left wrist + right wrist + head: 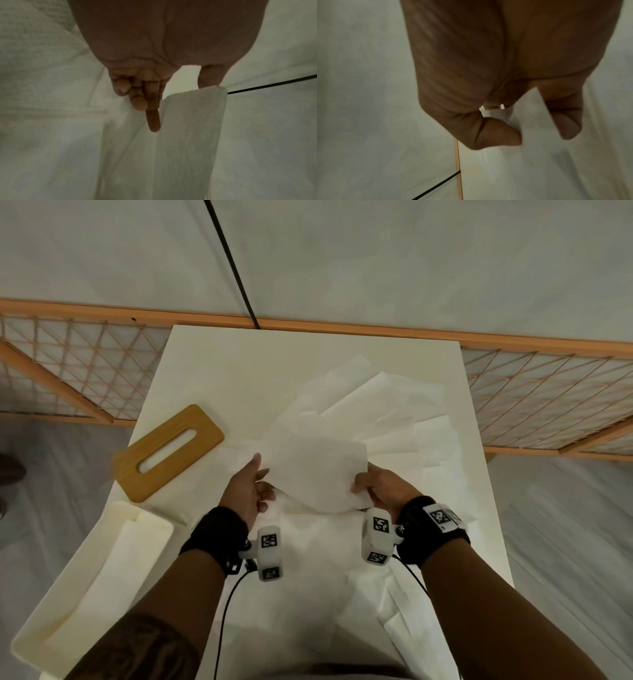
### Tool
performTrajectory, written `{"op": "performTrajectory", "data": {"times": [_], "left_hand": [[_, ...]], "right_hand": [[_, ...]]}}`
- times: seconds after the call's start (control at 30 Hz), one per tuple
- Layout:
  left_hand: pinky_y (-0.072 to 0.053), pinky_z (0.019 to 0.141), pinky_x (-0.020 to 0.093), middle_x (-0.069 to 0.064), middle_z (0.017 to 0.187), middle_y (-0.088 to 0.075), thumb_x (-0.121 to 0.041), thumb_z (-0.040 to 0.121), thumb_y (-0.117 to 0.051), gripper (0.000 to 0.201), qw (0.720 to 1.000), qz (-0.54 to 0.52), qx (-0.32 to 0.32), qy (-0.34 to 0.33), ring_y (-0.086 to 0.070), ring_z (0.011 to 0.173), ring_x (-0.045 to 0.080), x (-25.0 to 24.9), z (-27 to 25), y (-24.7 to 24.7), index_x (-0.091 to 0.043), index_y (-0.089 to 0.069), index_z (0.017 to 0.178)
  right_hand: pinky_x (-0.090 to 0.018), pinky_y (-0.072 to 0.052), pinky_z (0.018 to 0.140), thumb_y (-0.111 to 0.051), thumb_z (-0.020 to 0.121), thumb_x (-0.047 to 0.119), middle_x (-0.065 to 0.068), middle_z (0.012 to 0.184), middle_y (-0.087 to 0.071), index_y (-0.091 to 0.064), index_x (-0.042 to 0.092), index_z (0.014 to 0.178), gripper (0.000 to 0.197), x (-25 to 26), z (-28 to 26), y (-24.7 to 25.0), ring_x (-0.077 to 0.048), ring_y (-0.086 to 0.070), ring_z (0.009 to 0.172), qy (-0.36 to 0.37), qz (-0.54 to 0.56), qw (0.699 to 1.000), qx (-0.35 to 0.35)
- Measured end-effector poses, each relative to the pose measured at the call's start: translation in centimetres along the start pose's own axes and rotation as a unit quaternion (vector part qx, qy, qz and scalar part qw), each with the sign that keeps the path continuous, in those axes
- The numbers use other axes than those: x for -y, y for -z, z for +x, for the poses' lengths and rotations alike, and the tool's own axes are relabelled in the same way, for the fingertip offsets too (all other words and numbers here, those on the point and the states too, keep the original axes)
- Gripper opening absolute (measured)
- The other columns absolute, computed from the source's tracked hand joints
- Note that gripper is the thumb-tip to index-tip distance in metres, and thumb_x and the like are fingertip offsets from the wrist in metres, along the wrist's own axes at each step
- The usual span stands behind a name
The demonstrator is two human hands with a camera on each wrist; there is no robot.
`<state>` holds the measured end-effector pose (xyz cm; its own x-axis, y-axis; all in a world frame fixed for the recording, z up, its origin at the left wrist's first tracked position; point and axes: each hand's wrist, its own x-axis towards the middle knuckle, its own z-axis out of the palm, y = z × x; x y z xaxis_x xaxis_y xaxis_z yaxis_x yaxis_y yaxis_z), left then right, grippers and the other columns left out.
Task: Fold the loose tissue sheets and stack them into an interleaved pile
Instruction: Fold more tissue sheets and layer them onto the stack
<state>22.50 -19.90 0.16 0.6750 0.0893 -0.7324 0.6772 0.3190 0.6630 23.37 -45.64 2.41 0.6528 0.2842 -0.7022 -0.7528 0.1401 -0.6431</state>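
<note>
A: State the position of the work piece.

B: One tissue sheet [318, 470] is held above the white bench [205, 364], between both hands, at the middle of the head view. It hangs slack, with its near edge drooping toward the bench.

A: Left hand?

B: The left hand [248, 491] holds the sheet's left edge. In the left wrist view the thumb [210, 77] meets the top corner of the sheet [192, 121], the index finger [153, 121] lies straight along its face, and the other fingers are curled. The grip looks like a pinch between thumb and index finger, though the contact point is partly hidden.

A: Right hand?

B: The right hand [383, 487] pinches the right edge. The right wrist view shows the sheet's edge [532, 115] passing between the thumb [565, 121] and a bent finger [496, 132].

A: Remaining material?

B: Loose tissue sheets [387, 405] lie scattered and overlapping over the right and far part of the bench, and more lie flat on the near part under the forearms. A wooden lid with a slot [169, 451] lies flat at the left. A cream tray [164, 532] at the near left corner holds pale folded material; its layering is too faint to resolve.
</note>
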Motion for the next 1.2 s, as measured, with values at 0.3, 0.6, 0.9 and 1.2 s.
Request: {"op": "performTrajectory", "data": {"times": [0.3, 0.6, 0.9, 1.2], "left_hand": [[-0.052, 0.066, 0.033, 0.015, 0.096, -0.075, -0.013, 0.09, -0.072, 0.007, 0.969, 0.229, 0.046, -0.086, -0.068, 0.081, 0.028, 1.2, 0.3, -0.6, -0.01, -0.073, 0.096], [-0.044, 0.056, 0.031, 0.01, 0.075, -0.069, -0.011, 0.092, -0.067, 0.013, 0.931, 0.333, 0.056, -0.141, -0.052, 0.057, 0.023, 1.0, 0.4, 0.8, -0.018, -0.077, 0.094], [-0.057, 0.066, 0.036, 0.021, 0.094, -0.075, 0.003, 0.088, -0.068, 0.015, 0.973, 0.193, 0.082, -0.097, -0.069, 0.076, 0.031, 1.2, -1.3, 0.5, -0.005, -0.077, 0.098], [-0.054, 0.076, 0.039, 0.021, 0.104, -0.073, 0.011, 0.088, -0.035, 0.041, 0.974, 0.178, 0.136, -0.037, -0.066, 0.087, 0.034, 1.0, -1.4, 0.7, 0.005, -0.076, 0.091]], "right_hand": [[-0.033, -0.054, 0.071, -0.063, 0.09, 0.021, -0.011, 0.112, -0.07, -0.064, 0.018, 0.131, 0.041, -1.8, -2.6, 2.8, -0.033, -0.066, 0.093, 0.004, -0.054, 0.998, 0.015], [-0.026, -0.031, 0.052, -0.053, 0.093, 0.003, -0.005, 0.084, -0.067, -0.069, 0.014, 0.118, 0.032, -2.3, -2.4, 4.5, -0.011, -0.049, 0.053, -0.014, -0.146, 0.987, -0.07], [-0.025, -0.038, 0.049, -0.05, 0.096, -0.004, 0.001, 0.061, -0.033, -0.065, 0.02, 0.105, 0.029, -3.5, -4.0, 4.5, -0.014, -0.029, 0.05, 0.013, -0.037, 0.996, -0.082], [-0.032, -0.051, 0.064, -0.04, 0.098, 0.01, -0.012, 0.086, -0.064, -0.072, 0.008, 0.111, 0.034, -3.9, -4.5, 4.7, -0.029, -0.056, 0.075, 0.002, -0.004, 0.997, -0.072]]}}
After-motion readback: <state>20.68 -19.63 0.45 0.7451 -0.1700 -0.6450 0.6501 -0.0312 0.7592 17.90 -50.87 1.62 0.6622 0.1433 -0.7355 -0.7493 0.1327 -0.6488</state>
